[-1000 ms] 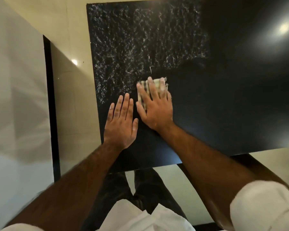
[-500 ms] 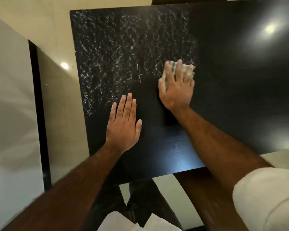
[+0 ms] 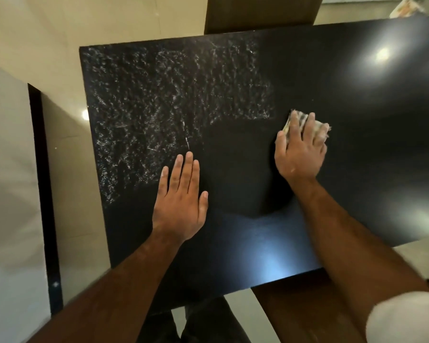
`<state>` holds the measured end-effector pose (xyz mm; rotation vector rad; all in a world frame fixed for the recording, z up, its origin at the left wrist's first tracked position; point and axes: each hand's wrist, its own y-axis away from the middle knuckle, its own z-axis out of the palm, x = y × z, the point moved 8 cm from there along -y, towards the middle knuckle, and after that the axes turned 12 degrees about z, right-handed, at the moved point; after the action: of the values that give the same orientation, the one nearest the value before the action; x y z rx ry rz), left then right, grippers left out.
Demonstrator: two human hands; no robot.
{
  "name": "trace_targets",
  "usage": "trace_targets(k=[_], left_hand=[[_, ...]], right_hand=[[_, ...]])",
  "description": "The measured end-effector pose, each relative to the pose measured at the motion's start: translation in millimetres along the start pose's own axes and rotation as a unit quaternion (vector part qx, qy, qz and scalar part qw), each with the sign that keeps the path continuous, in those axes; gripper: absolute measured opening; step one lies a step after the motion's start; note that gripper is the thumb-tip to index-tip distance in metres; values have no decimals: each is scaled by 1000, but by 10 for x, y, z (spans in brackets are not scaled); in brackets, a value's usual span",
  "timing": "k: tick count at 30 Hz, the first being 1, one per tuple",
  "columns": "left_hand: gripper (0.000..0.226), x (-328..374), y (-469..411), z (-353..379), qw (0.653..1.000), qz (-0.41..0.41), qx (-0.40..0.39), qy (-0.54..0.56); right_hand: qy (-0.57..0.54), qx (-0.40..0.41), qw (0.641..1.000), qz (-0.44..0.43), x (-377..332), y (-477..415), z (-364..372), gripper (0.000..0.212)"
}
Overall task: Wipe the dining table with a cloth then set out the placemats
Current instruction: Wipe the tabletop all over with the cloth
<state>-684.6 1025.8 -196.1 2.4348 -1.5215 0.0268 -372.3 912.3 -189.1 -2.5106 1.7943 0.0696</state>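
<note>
Head camera, looking down: a glossy black rectangular dining table (image 3: 357,169) fills most of the picture. A wide patch of whitish, streaky smears (image 3: 159,107) covers its far left part, while the rest of the top shows dark and shiny. A round ceiling-light reflection (image 3: 382,54) glares near the far right corner.

The left hand (image 3: 180,201) lies flat on the table near the front left, palm down, with its fingers straight and close together. It holds nothing, and its fingertips reach the near edge of the smears.

The right hand (image 3: 299,154) is further out and to the right. It presses down on a small, bunched, pale checked cloth (image 3: 318,126) with spread, nearly straight fingers, and its thumb lies along the cloth's left side. The cloth sits on the tabletop just beside the near right corner of the smeared patch, and it pokes out beyond the fingertips.

A white rolled sleeve (image 3: 404,320) covers the right upper arm at the lower right. A brown wooden surface (image 3: 302,313) shows below the table's front edge. A brown flat panel (image 3: 260,13) stands behind the far edge. Beige tiled floor (image 3: 134,18) surrounds the table.
</note>
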Motion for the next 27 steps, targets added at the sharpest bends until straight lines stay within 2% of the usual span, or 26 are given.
trace_targets(k=[3, 8, 11, 14, 17, 22, 24, 27], left_hand=[[80, -1, -2, 15, 1000, 1, 1, 6], [80, 32, -24, -2, 1000, 1, -8, -10], [79, 74, -158, -50, 1000, 6, 4, -4], [79, 125, -338, -90, 1000, 12, 11, -4], [79, 136, -417, -81, 1000, 14, 11, -5], [78, 131, -410, -64, 1000, 17, 10, -7], [79, 127, -417, -60, 1000, 16, 7, -8], [78, 136, -413, -60, 1000, 16, 6, -8]], right_hand=[[1, 5, 1000, -1, -396, -192, 48, 64], [-23, 3, 991, -129, -1158, 316, -13, 67], [-32, -40, 978, -202, -1181, 803, -10, 67], [-39, -57, 970, -231, -851, 1020, -39, 67], [-9, -39, 979, -199, -428, 799, -26, 68], [-2, -22, 998, -53, -245, -273, 58, 64], [-9, -19, 999, -44, -506, -571, 64, 66], [-8, -16, 995, -98, -1078, -584, 65, 69]])
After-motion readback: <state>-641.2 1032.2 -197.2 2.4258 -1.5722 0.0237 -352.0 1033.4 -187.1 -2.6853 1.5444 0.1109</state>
